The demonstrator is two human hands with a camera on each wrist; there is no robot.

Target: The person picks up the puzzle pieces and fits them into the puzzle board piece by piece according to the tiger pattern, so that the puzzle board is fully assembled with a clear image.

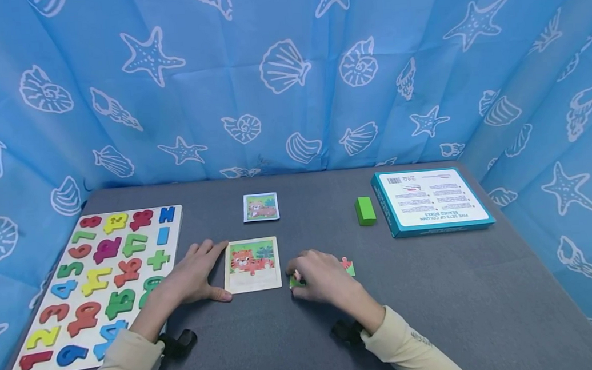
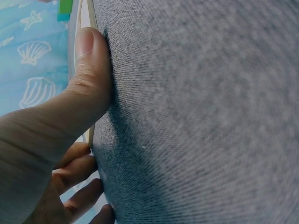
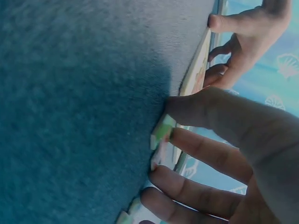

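A square wooden puzzle board (image 1: 254,282) lies mid-table, its upper half filled with a tiger picture and its lower part pale and bare. My left hand (image 1: 195,274) holds it from the left, thumb at the lower corner and index finger at the upper one. Just right of the board, my right hand (image 1: 321,276) pinches a puzzle piece (image 3: 162,132) with green on it between thumb and fingers, low over the cloth. Another puzzle piece (image 1: 350,267), red and green, shows beyond that hand, partly hidden by it.
A small tiger picture card (image 1: 260,207) lies behind the board. To its right are a green block (image 1: 365,211) and a teal-edged box (image 1: 438,201). A number board (image 1: 89,291) with colourful numerals covers the left side. A blue curtain (image 1: 289,93) hangs behind the table.
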